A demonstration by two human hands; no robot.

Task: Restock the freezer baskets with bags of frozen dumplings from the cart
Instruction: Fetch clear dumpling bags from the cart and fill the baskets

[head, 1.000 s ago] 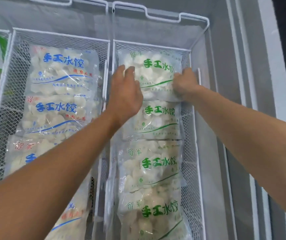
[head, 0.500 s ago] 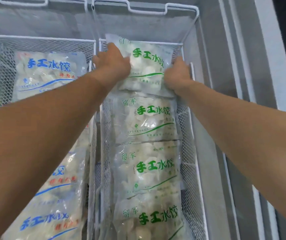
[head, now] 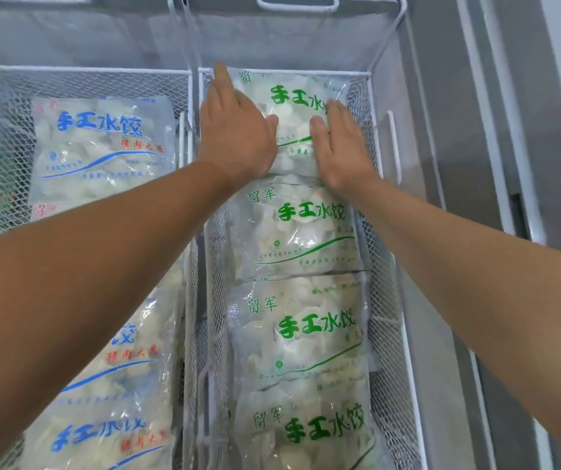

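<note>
Both hands flat, nothing pinched: left hand lies palm-down on the left half of the top green-print bag, fingers straight and pointing to the far end; right hand does the same on the right half, fingers loosely extended. Bag sits at the far end of the right wire basket, its far edge up against the end mesh and its near edge overlapping the next green bag in the row. Long axis runs fore-aft, along the basket, in line with both forearms. Left fingertips reach further up the bag, nearly to the basket rim, so left is nearer the back wall. Looks like final seating; the next move should be a push down and away, not sideways. Blue-print bags fill the left basket
</note>
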